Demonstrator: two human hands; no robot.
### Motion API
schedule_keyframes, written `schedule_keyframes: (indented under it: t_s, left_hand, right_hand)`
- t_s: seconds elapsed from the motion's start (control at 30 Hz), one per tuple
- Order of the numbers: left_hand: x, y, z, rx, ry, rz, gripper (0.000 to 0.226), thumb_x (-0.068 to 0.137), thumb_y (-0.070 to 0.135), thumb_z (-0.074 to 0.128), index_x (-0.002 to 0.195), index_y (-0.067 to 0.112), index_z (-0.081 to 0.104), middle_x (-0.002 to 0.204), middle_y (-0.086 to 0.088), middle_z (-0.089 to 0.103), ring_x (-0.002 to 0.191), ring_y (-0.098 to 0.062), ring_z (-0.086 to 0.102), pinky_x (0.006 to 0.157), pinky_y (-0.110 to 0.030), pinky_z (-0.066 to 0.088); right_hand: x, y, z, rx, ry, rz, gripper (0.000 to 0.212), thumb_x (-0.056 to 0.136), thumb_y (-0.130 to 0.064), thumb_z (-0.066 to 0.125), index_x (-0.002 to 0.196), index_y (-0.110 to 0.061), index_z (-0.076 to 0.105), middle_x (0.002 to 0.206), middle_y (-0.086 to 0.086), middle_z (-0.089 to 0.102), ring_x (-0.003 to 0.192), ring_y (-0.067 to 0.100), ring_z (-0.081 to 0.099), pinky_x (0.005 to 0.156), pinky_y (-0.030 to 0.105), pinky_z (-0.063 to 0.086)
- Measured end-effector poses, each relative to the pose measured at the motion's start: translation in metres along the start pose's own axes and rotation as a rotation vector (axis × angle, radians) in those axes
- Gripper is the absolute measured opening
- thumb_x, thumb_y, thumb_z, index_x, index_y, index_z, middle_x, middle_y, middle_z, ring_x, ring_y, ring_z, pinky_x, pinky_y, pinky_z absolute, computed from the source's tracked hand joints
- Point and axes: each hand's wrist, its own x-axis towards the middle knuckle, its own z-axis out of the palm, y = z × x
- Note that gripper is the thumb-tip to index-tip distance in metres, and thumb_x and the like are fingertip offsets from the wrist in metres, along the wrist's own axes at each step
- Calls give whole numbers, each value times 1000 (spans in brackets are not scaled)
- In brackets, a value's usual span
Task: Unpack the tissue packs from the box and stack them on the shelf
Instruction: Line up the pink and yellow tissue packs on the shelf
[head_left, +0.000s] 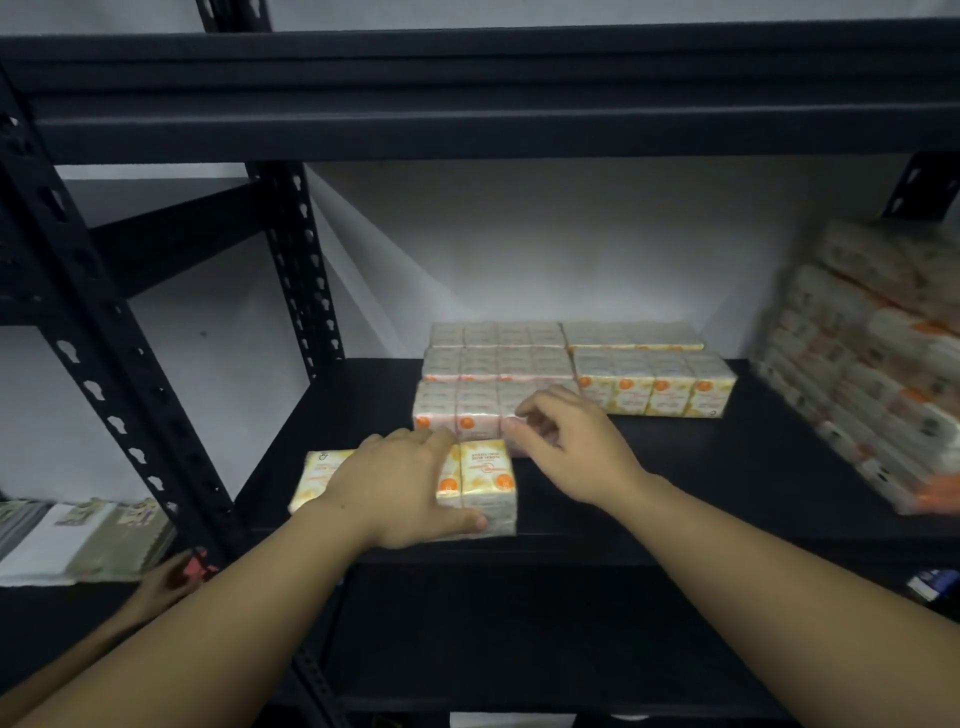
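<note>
- Left hand (400, 483): lies palm-down on top of the front pack (488, 478), fingers spread over the far edge, thumb curled round the near edge, so it grips the pack.
- Front pack: yellow-and-white wrap with orange dots, flat on the black shelf (675, 493) near the front edge. Most of its left part is hidden under the left hand.
- Right hand (566, 447): just right of the left hand and a little farther in. Fingers loosely curled, fingertips touching the near face of the pink pack (457, 410). I cannot tell whether it pinches the wrap or only rests against it.
- Pink pack: directly beyond the left hand, touching or almost touching the front pack.
- Back rows (498, 353): two more pink-edged packs lined up behind the pink pack, beyond both hands.
- Yellow packs (654, 384): beyond and right of the right hand, one in front and another behind it, beside the pink rows.
- Side stack (872, 364): tall leaning pile of wrapped packs far right of the right hand, blurred.
- Post (119, 364): black perforated upright left of the left hand.
- Third hand (166, 577): another person's hand low and left of the left forearm, on the neighbouring shelf by folded cloths (78, 540).
</note>
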Motion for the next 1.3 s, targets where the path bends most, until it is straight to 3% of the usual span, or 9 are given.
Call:
schedule_keyframes:
  t_s: [0.2, 0.33, 0.47, 0.63, 0.8, 0.9, 1.07, 1.17, 1.3]
  left_hand:
    - [22, 48, -10, -169, -20, 25, 94, 66, 91, 58, 141, 38, 40, 130, 14, 59, 116, -14, 57, 99, -42, 49]
    - [39, 78, -35, -378, 13, 25, 68, 72, 73, 77, 119, 33, 48, 106, 18, 58, 93, -4, 57, 79, -30, 52]
    - [58, 100, -54, -599, 135, -3, 83, 61, 78, 82, 123, 36, 44, 107, 17, 65, 95, -3, 63, 82, -31, 56]
    - [76, 119, -64, -999, 284, -136, 93, 61, 77, 84, 132, 35, 42, 117, 16, 67, 105, -8, 69, 94, -41, 60]
    - [82, 139, -68, -1146, 206, -247, 92, 71, 66, 84, 127, 23, 24, 116, 6, 63, 101, -13, 68, 86, -41, 62]
    - [82, 142, -69, -1155, 192, -242, 94, 70, 63, 86, 127, 22, 24, 114, 6, 63, 98, -11, 68, 79, -36, 63]
    - [81, 131, -72, -964, 360, -162, 91, 66, 59, 91, 124, 20, 34, 106, 14, 61, 92, 1, 62, 67, -19, 53]
    - [82, 116, -76, -850, 415, -108, 102, 59, 70, 89, 134, 29, 34, 106, 12, 64, 95, -4, 64, 71, -23, 53]
    - [82, 96, -85, -647, 276, -14, 102, 55, 87, 76, 138, 38, 46, 120, 11, 63, 105, -10, 63, 83, -31, 58]
  right_hand:
    - [-31, 28, -43, 290, 138, 198, 27, 104, -40, 56, 83, -31, 69, 81, -23, 69, 77, 0, 65, 69, 27, 48]
    - [-47, 45, -67, 343, 137, 242, 31, 105, -44, 51, 92, -25, 73, 87, -7, 72, 79, 8, 67, 79, 41, 57]
    - [-52, 40, -84, 499, 109, 258, 28, 106, -42, 50, 127, -31, 65, 108, -16, 73, 97, 8, 71, 79, 33, 58]
    - [-58, 28, -91, 607, 40, 265, 62, 90, -42, 77, 143, -36, 46, 118, -10, 73, 109, 7, 70, 90, 31, 57]
    - [-61, 15, -83, 514, 16, 281, 98, 61, -49, 97, 141, -43, 40, 127, -21, 65, 114, -4, 64, 91, 27, 58]
    - [-59, 10, -79, 418, 51, 299, 108, 51, -54, 99, 139, -47, 36, 126, -23, 62, 113, -5, 62, 91, 27, 57]
    - [-57, 10, -85, 404, 60, 285, 97, 62, -41, 97, 139, -50, 38, 124, -26, 61, 109, -11, 61, 88, 21, 56]
    - [-54, 14, -99, 435, -30, 276, 93, 66, -32, 96, 141, -48, 44, 126, -22, 64, 110, -4, 65, 94, 33, 60]
    - [-47, 19, -128, 421, -215, 224, 88, 73, -26, 91, 145, -48, 46, 127, -16, 68, 113, 6, 69, 98, 43, 59]
